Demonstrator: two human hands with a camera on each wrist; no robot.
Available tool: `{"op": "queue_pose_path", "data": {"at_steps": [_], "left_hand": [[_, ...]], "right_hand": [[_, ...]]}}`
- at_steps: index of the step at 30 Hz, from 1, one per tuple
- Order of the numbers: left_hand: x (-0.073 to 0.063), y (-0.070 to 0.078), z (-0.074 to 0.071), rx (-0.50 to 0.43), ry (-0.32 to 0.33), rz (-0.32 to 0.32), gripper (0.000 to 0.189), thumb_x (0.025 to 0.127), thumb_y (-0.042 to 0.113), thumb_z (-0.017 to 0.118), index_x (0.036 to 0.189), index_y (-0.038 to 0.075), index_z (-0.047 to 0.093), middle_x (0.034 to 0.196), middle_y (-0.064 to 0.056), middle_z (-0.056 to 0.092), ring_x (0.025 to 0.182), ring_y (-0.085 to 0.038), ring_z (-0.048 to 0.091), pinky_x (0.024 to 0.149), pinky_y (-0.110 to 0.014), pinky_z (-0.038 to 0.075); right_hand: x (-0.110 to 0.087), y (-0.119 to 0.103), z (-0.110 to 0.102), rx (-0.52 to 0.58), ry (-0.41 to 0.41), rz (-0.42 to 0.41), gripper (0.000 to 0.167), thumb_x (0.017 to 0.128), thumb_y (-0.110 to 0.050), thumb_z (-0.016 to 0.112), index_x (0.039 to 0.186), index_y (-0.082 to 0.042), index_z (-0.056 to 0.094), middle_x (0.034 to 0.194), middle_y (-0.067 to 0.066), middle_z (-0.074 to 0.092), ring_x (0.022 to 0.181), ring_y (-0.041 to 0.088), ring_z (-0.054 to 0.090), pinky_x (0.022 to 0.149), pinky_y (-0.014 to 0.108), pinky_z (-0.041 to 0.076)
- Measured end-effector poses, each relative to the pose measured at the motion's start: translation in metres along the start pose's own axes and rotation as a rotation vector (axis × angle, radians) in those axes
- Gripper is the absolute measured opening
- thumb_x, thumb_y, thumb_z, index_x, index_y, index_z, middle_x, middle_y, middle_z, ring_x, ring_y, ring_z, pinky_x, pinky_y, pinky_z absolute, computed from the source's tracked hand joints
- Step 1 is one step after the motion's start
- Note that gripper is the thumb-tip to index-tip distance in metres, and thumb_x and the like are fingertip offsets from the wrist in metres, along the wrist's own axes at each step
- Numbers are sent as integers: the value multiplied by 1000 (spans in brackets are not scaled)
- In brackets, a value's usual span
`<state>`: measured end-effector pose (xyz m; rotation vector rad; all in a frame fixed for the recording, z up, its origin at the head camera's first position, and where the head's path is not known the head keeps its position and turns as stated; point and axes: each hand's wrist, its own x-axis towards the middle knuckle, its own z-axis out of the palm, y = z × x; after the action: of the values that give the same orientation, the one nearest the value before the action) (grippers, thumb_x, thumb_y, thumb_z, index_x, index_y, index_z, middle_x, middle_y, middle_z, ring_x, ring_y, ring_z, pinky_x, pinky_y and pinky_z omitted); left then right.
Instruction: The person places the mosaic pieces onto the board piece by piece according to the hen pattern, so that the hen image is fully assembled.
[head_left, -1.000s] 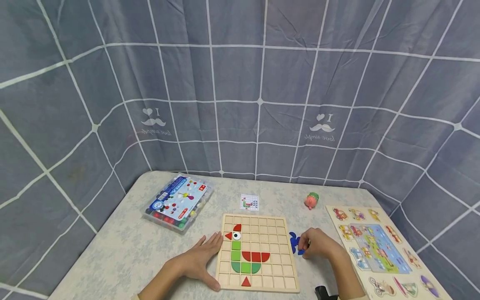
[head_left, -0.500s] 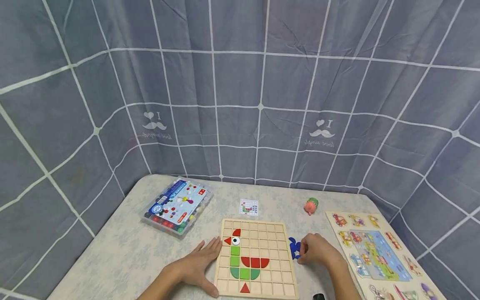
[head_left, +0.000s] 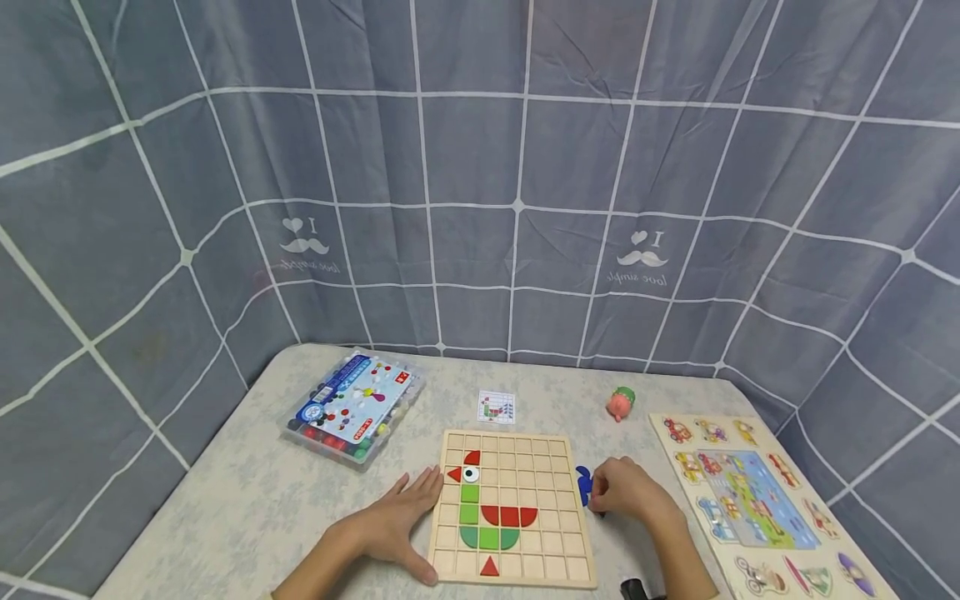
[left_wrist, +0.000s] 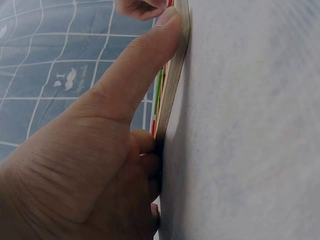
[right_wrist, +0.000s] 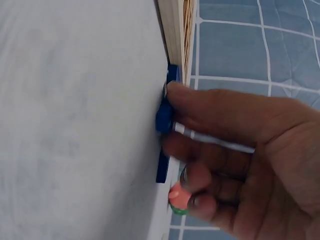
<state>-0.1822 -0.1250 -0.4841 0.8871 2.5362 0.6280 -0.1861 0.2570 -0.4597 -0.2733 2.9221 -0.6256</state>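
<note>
My left hand [head_left: 393, 522] lies spread along the left edge of a wooden grid board [head_left: 540, 475]. Its thumb touches the board's side in the left wrist view. On the board, red, green and white-eyed tiles form a bird-like figure [head_left: 470, 514]. Beyond the right edge, my right hand [head_left: 628, 489] is low over a small pile of flat blue tiles [head_left: 583, 483], partly hidden by the fingers. From the right wrist view, a blue tile [right_wrist: 163, 117] sits pinched between thumb and forefinger, with other blue ones touching the board's side.
A printed pattern card [head_left: 497, 407] lies behind the board. At the back left stands a clear plastic box [head_left: 352, 408] of coloured balls. A pink and green toy [head_left: 621, 403] is at the back right, and a picture peg puzzle [head_left: 750, 492] is at the right.
My right hand has shifted slightly left over the blue tiles, covering more of them and now pinching one. The left hand keeps its place at the board's edge.
</note>
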Motion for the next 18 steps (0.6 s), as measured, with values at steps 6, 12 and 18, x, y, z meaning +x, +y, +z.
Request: {"op": "queue_pose_path", "data": {"at_steps": [6,12,18], "left_hand": [[-1,0,0,-1,1,7,129,63,64,81,155,1,16,164,-15,10,153,-31,8,124,-55,5],[-1,-1,-1,-7,-4,8,129,63,63,81,155,1,16,164,-15,10,153,-30,8,124,-55,5],[-1,-3,-2,-13,1,21,128,64,61,82,154,0,15,164,-16,10,153,-31,8,123,-56,5]], "right_hand": [[-3,-2,-3,-56,32,72,27,74,-17,82,57,-14,61,56,-4,53,56,12,46,50,24,36],[-5,12,-13,171,-135,-192,27,62,9,70,79,-12,76,80,-2,69,69,6,48,57,19,42],[-6,20,-10,198,-174,-203,31,57,12,70,78,-10,75,74,-1,64,63,5,45,53,19,40]]}}
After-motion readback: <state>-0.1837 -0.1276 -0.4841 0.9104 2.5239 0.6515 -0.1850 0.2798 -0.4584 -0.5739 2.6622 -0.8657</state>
